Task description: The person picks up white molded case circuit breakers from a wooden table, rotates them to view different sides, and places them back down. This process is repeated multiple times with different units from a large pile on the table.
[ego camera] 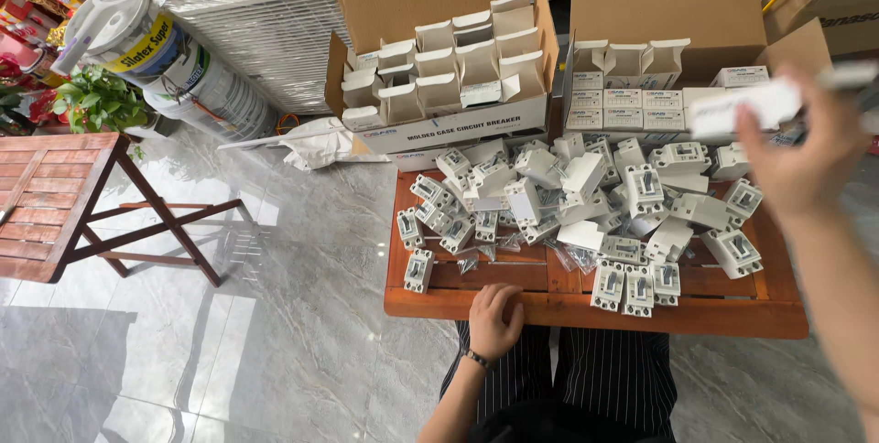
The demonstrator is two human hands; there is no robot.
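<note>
Up right: right hand [795, 164] grasping small white box [743, 106]; left hand [494, 317] loosely curled on wooden table [513, 295] edge.

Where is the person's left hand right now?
The left hand rests on the near edge of the wooden table, low in the head view, below the pile of white breakers.

To your left stands a second wooden folding desk [46, 196] on the grey marble floor [275, 333], with a small green potted plant [96, 100] just behind it. Beyond the plant you see a white bucket with a yellow label [174, 63], and beside it a stack of white panels wrapped in clear film [265, 27]. A crumpled white plastic bag [316, 143] lies on the floor near the panels.
</note>
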